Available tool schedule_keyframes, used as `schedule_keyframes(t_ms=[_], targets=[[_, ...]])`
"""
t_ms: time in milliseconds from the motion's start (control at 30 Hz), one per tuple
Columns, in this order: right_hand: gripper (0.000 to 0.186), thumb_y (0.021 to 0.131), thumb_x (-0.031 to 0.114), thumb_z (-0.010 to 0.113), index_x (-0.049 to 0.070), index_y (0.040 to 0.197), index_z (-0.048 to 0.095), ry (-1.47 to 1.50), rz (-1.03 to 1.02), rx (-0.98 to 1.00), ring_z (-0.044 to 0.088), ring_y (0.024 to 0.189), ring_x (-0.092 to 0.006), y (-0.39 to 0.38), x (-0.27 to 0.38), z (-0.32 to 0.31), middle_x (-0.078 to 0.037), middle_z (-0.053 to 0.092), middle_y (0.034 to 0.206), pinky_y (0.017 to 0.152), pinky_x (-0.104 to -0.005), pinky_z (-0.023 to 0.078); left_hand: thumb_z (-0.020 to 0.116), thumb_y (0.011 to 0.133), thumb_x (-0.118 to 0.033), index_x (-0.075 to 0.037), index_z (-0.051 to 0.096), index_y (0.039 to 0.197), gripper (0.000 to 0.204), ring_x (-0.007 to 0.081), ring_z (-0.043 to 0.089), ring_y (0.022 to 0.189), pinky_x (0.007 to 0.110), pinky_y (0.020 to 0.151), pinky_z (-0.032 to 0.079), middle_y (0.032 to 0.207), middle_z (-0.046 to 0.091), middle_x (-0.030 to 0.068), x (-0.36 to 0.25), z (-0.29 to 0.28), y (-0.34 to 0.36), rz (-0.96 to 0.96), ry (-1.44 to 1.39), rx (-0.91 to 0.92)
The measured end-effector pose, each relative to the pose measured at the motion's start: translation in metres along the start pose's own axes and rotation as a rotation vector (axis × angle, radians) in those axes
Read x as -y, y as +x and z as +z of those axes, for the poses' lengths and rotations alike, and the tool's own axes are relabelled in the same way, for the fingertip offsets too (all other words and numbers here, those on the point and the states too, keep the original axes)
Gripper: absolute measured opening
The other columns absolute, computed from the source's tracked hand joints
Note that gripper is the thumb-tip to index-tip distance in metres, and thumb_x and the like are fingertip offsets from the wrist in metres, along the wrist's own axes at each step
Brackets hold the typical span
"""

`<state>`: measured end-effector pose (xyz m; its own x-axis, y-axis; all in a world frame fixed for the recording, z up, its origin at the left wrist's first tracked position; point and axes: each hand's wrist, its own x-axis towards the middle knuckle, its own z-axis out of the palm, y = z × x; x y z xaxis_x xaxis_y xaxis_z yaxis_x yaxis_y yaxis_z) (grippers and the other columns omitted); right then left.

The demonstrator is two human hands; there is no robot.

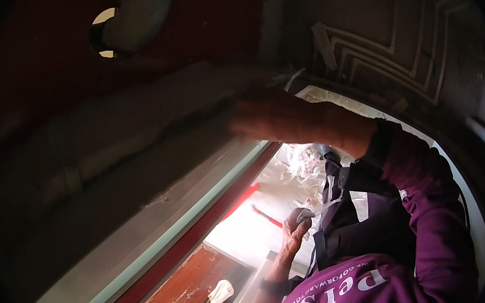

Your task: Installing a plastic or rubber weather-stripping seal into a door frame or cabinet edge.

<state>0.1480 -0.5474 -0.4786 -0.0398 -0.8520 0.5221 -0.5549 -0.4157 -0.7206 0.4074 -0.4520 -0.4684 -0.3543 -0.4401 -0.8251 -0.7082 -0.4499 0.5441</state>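
The right hand (274, 115) is pressing flat, fingers together, against the grey ledge (150, 117) at twelve o'clock. The ledge's pale, rough edge is running toward eight o'clock, bordered by a green-white frame strip (162, 234). The left hand (295, 229) is hanging at five o'clock in open space, fingers curling around a small crumpled clear wrapper (319, 209) sticking out toward three o'clock.
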Motion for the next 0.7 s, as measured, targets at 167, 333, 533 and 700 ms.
schedule_keyframes(t_ms=[167, 333, 533, 700], targets=[[0.022, 0.064, 0.017, 0.059, 0.005, 0.076, 0.045, 0.351, 0.065, 0.144, 0.050, 0.073, -0.0258, 0.012, -0.017, -0.001, -0.009, 0.050, 0.075, 0.060, -0.0346, 0.040, 0.053, 0.069, -0.027, -0.002, 0.053, 0.079, 0.027, 0.0077, 0.042, 0.063, 0.022, 0.056, 0.034, 0.065, 0.047, -0.0001, 0.000, -0.001, -0.001, -0.030, -0.033, -0.033], [0.020, 0.063, 0.013, 0.060, 0.003, 0.074, 0.046, 0.336, 0.243, 0.334, 0.051, 0.071, -0.0278, 0.016, -0.010, -0.024, -0.012, 0.051, 0.074, 0.061, -0.0349, 0.040, 0.054, 0.069, -0.027, -0.001, 0.053, 0.076, 0.027, 0.0081, 0.043, 0.063, 0.021, 0.057, 0.035, 0.066, 0.048, -0.0001, 0.014, 0.000, -0.005, -0.013, -0.082, -0.134], [0.022, 0.063, 0.015, 0.059, 0.002, 0.078, 0.048, 0.115, 0.137, 0.070, 0.051, 0.075, -0.0288, 0.006, -0.006, -0.018, -0.012, 0.052, 0.076, 0.064, -0.0359, 0.041, 0.054, 0.070, -0.027, -0.001, 0.053, 0.078, 0.027, 0.0075, 0.042, 0.062, 0.020, 0.057, 0.034, 0.067, 0.048, -0.0009, 0.011, 0.000, -0.001, 0.012, -0.144, -0.073], [0.025, 0.063, 0.021, 0.059, 0.002, 0.077, 0.049, -0.114, 0.079, 0.200, 0.053, 0.075, -0.0271, 0.020, 0.002, -0.025, -0.011, 0.053, 0.075, 0.064, -0.0356, 0.042, 0.055, 0.070, -0.028, -0.001, 0.053, 0.078, 0.028, 0.0075, 0.041, 0.062, 0.021, 0.056, 0.034, 0.066, 0.047, -0.0012, 0.005, -0.001, -0.002, -0.011, -0.140, -0.050]])
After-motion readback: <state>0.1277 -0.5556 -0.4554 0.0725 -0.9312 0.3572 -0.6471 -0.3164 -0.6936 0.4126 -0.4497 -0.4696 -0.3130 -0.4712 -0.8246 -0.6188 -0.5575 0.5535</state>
